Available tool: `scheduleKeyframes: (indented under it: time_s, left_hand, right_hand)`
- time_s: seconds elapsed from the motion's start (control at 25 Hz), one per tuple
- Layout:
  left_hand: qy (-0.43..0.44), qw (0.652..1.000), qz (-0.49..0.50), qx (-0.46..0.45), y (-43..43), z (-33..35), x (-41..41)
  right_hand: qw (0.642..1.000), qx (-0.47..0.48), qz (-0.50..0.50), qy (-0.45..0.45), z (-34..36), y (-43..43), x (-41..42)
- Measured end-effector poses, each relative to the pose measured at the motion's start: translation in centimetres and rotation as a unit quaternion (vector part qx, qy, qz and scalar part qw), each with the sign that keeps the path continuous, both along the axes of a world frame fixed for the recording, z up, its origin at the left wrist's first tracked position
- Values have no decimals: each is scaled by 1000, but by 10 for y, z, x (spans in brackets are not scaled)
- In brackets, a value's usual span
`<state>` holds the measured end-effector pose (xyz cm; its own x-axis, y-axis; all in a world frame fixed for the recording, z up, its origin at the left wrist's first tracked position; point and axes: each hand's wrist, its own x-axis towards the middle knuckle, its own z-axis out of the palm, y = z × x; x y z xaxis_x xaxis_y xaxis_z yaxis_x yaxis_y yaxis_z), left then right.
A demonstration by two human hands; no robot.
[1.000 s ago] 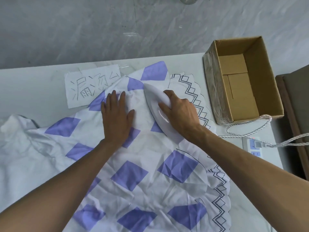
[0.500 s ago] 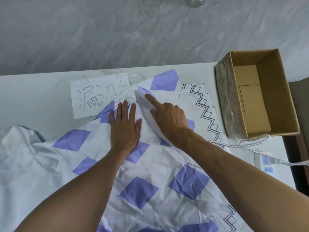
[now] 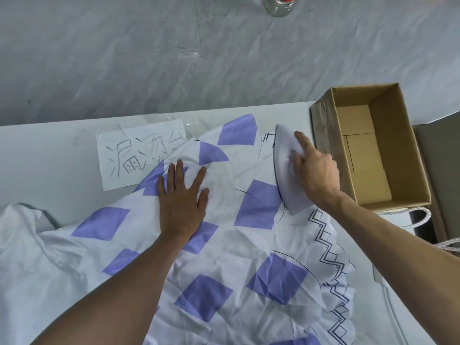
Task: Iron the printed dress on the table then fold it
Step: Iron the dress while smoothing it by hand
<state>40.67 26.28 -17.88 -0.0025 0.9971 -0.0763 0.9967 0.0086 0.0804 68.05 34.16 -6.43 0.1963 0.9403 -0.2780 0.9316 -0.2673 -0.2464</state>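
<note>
The printed dress (image 3: 249, 265) is seen spread and creased across the table (image 3: 49, 158). It is pressed flat by the left hand (image 3: 183, 205), fingers straight and splayed, with nothing gripped. The iron (image 3: 283, 158) is held by the right hand (image 3: 317, 170), fingers curled round its handle, and is set sole-down on the dress's far right edge, just beside the cardboard box (image 3: 403, 135).

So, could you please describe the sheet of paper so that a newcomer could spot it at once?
Look along the far edge of the pale table. There, beyond and left of the left hand and partly covered by the printed dress, lies the sheet of paper. It alone bears large hand-drawn black characters.
</note>
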Motion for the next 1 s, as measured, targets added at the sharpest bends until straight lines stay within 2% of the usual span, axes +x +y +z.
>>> scheduleKeyframes:
  time_s: [0.12,0.2,0.32,0.44,0.52,0.72,0.92,1.0]
  left_hand:
    - [-12,1000,0,6,0,0,0]
    - [-20,1000,3,11,0,1,-1]
    - [-31,999,20,9,-1,1,0]
    - [-34,999,21,12,-1,1,1]
    - [-31,999,20,7,1,0,1]
    - [-27,999,24,1,0,0,0]
    - [-30,999,13,23,0,0,1]
    - [-39,999,7,29,-1,-1,0]
  right_hand:
    - [999,27,-6,38,17,-2,-12]
    - [996,44,61,56,25,-6,-34]
    - [983,16,175,52,12,-13,-77]
    - [976,-13,217,26,-7,-18,-96]
    - [980,-1,197,10,-14,-16,-86]
    - [998,1,64,-12,-11,-4,-37]
    - [995,20,77,57,17,-28,-22]
    - [992,-7,31,120,26,-44,-18]
